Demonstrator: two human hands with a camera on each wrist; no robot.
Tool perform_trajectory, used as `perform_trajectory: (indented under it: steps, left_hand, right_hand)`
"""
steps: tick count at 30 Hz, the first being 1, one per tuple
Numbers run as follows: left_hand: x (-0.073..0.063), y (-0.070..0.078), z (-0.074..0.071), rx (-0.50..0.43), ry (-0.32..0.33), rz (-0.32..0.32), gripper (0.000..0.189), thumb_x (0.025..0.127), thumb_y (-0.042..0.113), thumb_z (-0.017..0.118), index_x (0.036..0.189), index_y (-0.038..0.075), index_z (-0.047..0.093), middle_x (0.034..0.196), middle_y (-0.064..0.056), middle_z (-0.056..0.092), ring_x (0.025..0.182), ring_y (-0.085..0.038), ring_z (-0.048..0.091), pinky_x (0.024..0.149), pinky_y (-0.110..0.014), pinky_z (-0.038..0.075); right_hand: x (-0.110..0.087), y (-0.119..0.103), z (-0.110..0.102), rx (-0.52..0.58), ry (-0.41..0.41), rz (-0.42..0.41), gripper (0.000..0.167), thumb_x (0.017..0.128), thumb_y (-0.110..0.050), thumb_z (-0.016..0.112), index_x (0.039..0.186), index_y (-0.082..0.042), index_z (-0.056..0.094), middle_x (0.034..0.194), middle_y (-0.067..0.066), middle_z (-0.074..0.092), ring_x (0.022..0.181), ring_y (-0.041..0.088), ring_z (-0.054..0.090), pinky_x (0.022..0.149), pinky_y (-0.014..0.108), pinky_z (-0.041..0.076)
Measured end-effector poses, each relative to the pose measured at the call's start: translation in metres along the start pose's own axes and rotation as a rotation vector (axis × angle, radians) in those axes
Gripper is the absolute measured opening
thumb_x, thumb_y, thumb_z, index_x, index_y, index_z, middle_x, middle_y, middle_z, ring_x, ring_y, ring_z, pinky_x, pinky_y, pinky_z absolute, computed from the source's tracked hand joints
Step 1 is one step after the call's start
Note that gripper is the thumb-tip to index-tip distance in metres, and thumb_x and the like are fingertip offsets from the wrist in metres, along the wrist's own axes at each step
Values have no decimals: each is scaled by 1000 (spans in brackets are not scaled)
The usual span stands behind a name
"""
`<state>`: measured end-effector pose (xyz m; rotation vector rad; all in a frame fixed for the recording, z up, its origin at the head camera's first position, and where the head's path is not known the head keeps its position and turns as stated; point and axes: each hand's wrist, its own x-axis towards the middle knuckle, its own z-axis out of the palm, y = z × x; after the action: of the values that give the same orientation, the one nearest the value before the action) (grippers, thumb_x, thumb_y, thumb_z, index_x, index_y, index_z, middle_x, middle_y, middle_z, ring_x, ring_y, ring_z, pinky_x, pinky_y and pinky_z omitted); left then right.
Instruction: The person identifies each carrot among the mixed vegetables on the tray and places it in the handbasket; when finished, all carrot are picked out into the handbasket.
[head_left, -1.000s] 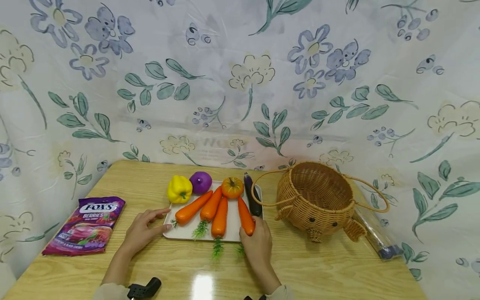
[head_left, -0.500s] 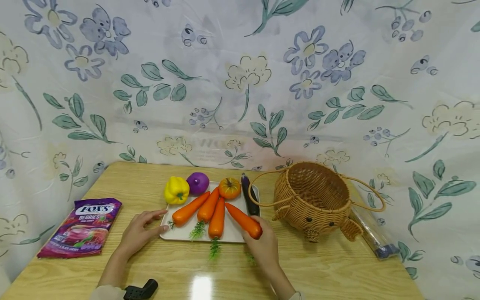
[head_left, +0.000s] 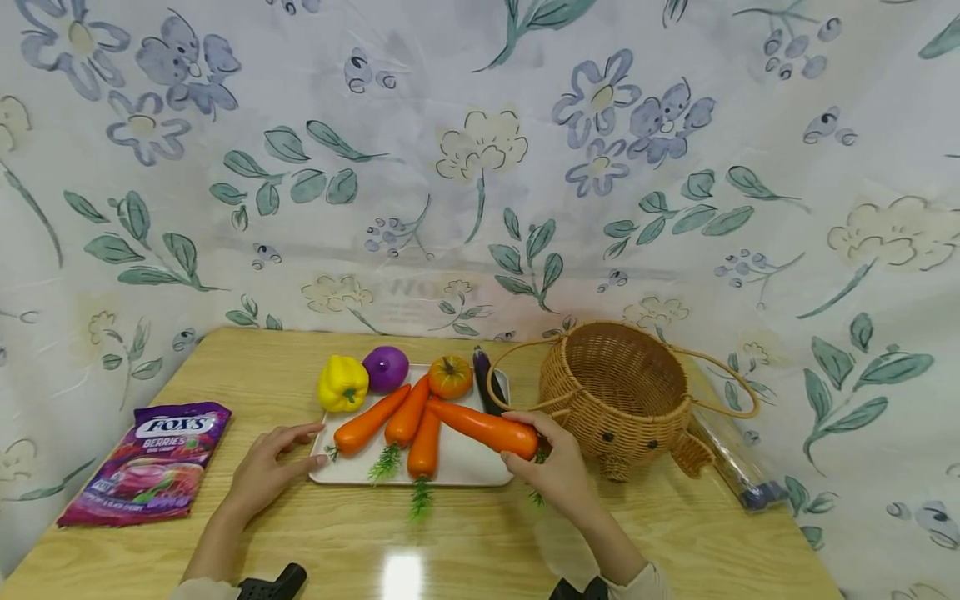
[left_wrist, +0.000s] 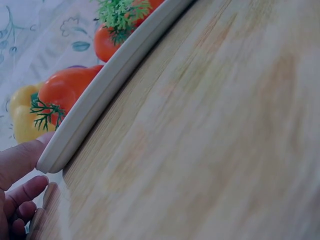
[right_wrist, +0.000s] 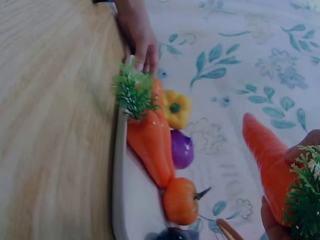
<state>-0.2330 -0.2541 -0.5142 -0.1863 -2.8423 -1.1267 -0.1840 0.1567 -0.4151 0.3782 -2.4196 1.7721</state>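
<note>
My right hand [head_left: 558, 467] grips a toy carrot [head_left: 491, 429] by its thick end, the tip pointing left over the tray. In the right wrist view the carrot [right_wrist: 267, 160] is tilted, with green leaves by the fingers. My left hand [head_left: 262, 475] lies at the left edge of the white tray [head_left: 468, 469], thumb and index finger touching its rim near the corner. On the tray lie three more carrots [head_left: 367, 423], a small pumpkin [head_left: 451, 377] and an eggplant [head_left: 483, 375], partly hidden behind the held carrot. A yellow bell pepper [head_left: 342, 383] and a purple onion [head_left: 386, 369] sit at its back left.
Right of the tray stands a wicker basket [head_left: 573, 408] with an animal face and two loop handles. A clear plastic package [head_left: 735, 467] lies behind it on the right. On the left is a purple candy bag [head_left: 150, 467]. A floral cloth [head_left: 420, 208] hangs behind the table.
My right hand has lifted the carrot and moved right toward the basket, the carrot swinging from lengthwise to nearly crosswise. The left hand stays at the tray's edge. The view has shifted slightly.
</note>
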Motion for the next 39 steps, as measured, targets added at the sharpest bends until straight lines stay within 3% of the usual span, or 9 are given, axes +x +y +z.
perform_trajectory:
  steps: [5,16,31,39]
  left_hand:
    - [-1,0,-1,-6,-7,-9,55,89,44,71,136,17,61,119,-11,63,111,-29,49,87,-45,40]
    - [-2,2,-2,-8,-4,-9,55,89,43,72,136,16,61,120,-12,62,111,-29,49,86,-43,39]
    - [0,2,-1,13,-20,-8,55,90,44,71,136,16,60,120,-12,62,109,-28,49,82,-40,39]
    - [0,1,0,13,-22,-22,56,89,44,72,136,16,60,121,-12,63,109,-28,48,82,-40,38]
  right_hand:
    - [3,-2,-18,1,-84,-24,44,84,-3,76,126,-6,65,129,17,61,100,23,60,79,27,52]
    - [13,-1,-55,7,-157,-20,44,86,-4,73,128,-7,63,126,19,59,97,24,59,77,29,53]
    - [38,-10,-108,-42,-165,-71,44,87,-2,71,130,-2,61,124,21,59,96,21,60,77,31,53]
    - [50,-13,-133,-28,-194,-26,45,89,-1,69,132,2,57,128,26,55,98,23,60,76,31,55]
